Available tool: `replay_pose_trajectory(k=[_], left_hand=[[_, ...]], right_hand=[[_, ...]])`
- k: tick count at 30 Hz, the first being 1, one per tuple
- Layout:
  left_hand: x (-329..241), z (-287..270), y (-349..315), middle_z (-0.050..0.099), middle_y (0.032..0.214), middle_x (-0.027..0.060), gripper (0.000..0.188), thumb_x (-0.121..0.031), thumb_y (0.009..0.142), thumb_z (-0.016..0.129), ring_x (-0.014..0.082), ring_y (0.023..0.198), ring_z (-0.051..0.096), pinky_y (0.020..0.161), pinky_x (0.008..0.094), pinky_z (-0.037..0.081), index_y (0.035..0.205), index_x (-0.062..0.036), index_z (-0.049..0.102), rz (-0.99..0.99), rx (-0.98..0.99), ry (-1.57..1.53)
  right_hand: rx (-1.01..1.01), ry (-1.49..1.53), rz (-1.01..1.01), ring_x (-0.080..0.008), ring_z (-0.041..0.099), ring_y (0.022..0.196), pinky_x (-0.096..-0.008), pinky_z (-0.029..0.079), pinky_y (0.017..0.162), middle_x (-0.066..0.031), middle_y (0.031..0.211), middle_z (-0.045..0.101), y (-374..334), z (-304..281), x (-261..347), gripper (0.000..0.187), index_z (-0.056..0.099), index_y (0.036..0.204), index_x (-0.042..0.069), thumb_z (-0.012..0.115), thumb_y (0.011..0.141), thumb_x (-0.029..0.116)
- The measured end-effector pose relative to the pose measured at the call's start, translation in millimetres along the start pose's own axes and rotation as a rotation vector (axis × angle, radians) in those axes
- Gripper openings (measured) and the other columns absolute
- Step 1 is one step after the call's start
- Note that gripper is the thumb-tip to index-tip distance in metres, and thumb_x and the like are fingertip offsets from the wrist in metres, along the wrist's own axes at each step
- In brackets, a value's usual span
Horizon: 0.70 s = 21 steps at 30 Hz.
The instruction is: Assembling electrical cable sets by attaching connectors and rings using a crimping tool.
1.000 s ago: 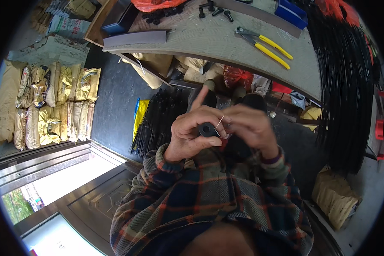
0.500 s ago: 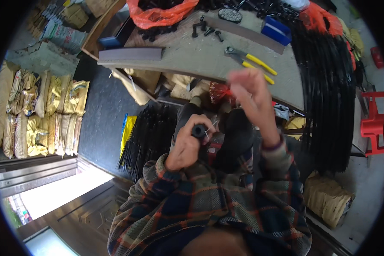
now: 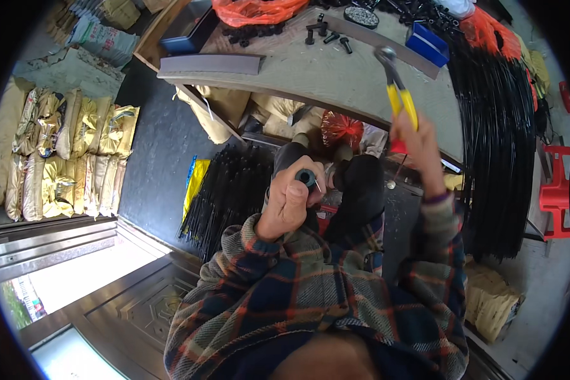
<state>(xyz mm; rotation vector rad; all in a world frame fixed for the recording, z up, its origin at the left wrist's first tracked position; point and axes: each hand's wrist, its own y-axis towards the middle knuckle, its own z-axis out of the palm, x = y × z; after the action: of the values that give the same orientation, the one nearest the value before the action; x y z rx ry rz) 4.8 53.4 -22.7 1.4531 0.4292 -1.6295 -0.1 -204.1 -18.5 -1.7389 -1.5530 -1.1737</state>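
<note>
Low in front of my body, my left hand (image 3: 286, 206) is closed around a black tube-like part (image 3: 305, 177), whose round hollow end faces up. A thin pale strand (image 3: 318, 186) sticks out beside those fingers. Over the near right edge of the workbench, my right hand (image 3: 423, 151) grips yellow-handled pliers (image 3: 410, 109) by the handles. Their metal jaws point up and away over the bench top. The right hand is slightly smeared by motion.
Loose black fittings (image 3: 331, 38) lie on the workbench (image 3: 323, 73), near a blue tray (image 3: 427, 44) and an orange bag (image 3: 259, 11). Long black strips (image 3: 487, 145) hang at the right. A bundle of black rods (image 3: 228, 190) stands at left, and a red stool (image 3: 556, 190) at far right.
My right hand has picked up the pliers from the bench and moved right with them raised. The left hand still holds the black tube-like part. The whole view has shifted slightly.
</note>
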Motion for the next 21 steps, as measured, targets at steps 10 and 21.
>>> replay_pose_trajectory(k=[10,21], left_hand=[[2.6,7.3,-8.8,0.046,0.062,0.0026,0.073,-0.070,0.078,0.036,0.0058,0.049,0.038,0.044,0.0200,0.027,0.074,0.0013,0.047,-0.037,-0.191,0.161],[6.7,15.5,-14.2,0.049,0.070,0.0029,0.074,-0.068,0.080,0.036,0.0063,0.054,0.043,0.044,0.0190,0.030,0.087,0.0040,0.052,-0.059,-0.319,0.287]], right_hand=[[-0.109,-1.098,-0.682,-0.0188,0.045,0.114,-0.0455,0.029,0.098,-0.0023,0.122,0.044,-60.0,3.7,83.5,0.031,0.059,0.110,0.020,0.059,0.079,0.013],[-0.421,-1.201,-0.762,-0.0214,0.047,0.111,-0.0514,0.020,0.102,-0.0043,0.118,0.044,-76.0,39.6,60.0,0.018,0.059,0.098,0.012,0.060,0.080,0.011]])
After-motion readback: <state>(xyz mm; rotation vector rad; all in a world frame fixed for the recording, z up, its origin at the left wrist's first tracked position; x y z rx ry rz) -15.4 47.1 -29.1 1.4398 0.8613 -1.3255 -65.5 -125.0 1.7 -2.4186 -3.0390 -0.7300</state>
